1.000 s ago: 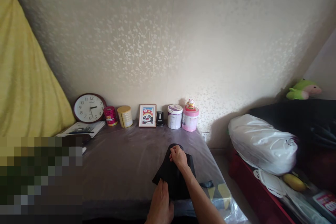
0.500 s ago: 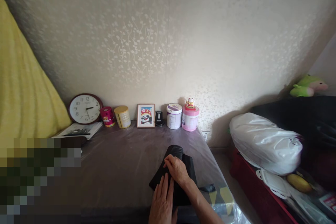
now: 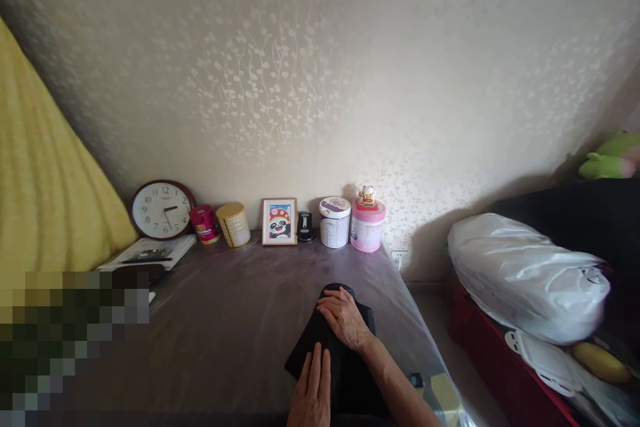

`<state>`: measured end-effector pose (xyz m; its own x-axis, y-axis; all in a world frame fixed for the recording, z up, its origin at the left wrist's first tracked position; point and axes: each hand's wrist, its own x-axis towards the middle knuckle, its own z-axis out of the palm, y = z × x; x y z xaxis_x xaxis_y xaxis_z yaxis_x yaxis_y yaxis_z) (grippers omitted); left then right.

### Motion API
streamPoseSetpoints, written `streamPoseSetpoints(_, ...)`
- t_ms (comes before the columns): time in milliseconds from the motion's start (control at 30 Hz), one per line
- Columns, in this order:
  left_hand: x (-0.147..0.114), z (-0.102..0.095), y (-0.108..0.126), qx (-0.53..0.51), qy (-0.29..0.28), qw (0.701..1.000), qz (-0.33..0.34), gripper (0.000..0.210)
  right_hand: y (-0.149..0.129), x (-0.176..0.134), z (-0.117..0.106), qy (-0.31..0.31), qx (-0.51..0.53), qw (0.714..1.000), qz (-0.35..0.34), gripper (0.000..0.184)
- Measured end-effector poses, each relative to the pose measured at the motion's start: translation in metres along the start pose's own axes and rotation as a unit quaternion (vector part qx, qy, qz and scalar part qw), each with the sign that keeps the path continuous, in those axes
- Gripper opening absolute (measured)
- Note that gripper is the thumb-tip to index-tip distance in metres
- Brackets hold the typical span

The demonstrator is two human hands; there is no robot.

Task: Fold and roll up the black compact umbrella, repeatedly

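Note:
A black fabric thing that looks like a collapsed umbrella (image 3: 353,377) lies on the table at the bottom centre, its rounded end pointing toward the wall and a loose corner spreading to the left. My left hand (image 3: 313,383) rests flat on its near left part, fingers stretched out and pointing away from me. Across its far end lies my right hand (image 3: 344,320), fingers extended over the fabric and pressing on it. Part of the fabric is hidden under both hands and the right forearm. A small dark strap end (image 3: 415,380) shows to the right of the forearm.
Along the wall on the covered table (image 3: 225,320) stand a clock (image 3: 163,209), a red can (image 3: 205,225), a yellow can (image 3: 234,225), a panda picture (image 3: 279,222) and two tubs (image 3: 335,223). Right of the table, a white bag (image 3: 525,277) sits on a red box (image 3: 493,340).
My right hand has gone from curled fingers to lying flatter at the far end of the fabric. My left hand has slid slightly nearer to me. The view has shifted slightly left.

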<state>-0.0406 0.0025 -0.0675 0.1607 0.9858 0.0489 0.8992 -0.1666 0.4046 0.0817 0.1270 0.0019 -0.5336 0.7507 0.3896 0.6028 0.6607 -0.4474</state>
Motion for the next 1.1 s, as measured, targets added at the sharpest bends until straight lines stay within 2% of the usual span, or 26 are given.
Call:
streamPoseSetpoints(133,0.0,-0.004,0.0,-0.005,-0.009,1.0,-0.003,0.072,0.02,0.019,-0.004,0.007,-0.031,0.998,0.053,0.031)
streamPoseSetpoints(233,0.0,-0.009,0.002,0.002,-0.011,1.0,0.001,0.074,0.019,0.021,-0.013,0.045,-0.05,0.992,0.111,0.032)
streamPoseSetpoints(333,0.0,-0.013,0.003,0.001,-0.017,1.0,0.002,0.075,0.008,0.007,-0.015,0.096,-0.035,0.992,0.072,0.033)
streamPoseSetpoints(400,0.0,-0.015,0.004,0.001,-0.023,1.0,-0.004,0.076,0.003,-0.006,-0.013,0.089,-0.016,0.996,0.013,0.032)
streamPoseSetpoints(467,-0.001,-0.017,0.005,0.009,-0.023,1.0,-0.012,0.08,0.005,-0.017,-0.011,0.079,-0.023,0.997,0.01,0.032)
streamPoseSetpoints(600,-0.004,-0.026,0.01,0.016,-0.018,0.999,-0.028,0.085,0.013,-0.028,-0.017,0.111,-0.082,0.977,0.162,0.033)
streamPoseSetpoints(633,-0.005,-0.03,0.012,0.021,-0.02,0.999,-0.034,0.086,0.014,-0.031,-0.02,0.113,-0.088,0.974,0.177,0.033)
streamPoseSetpoints(767,-0.007,-0.048,0.018,0.053,-0.025,0.997,-0.058,0.088,0.009,-0.058,-0.031,0.047,-0.09,0.985,0.14,0.026)
streamPoseSetpoints(867,-0.01,-0.062,0.022,0.06,-0.031,0.995,-0.071,0.085,0.012,-0.082,-0.039,0.006,-0.099,0.977,0.19,0.024)
streamPoseSetpoints(1000,-0.012,-0.078,0.028,0.065,-0.066,0.992,-0.087,0.082,0.024,-0.1,-0.051,0.012,-0.054,0.973,0.223,0.027)
streamPoseSetpoints(1100,-0.011,-0.086,0.027,0.022,-0.084,0.992,-0.087,0.081,0.033,-0.105,-0.055,0.036,-0.001,0.971,0.237,0.029)
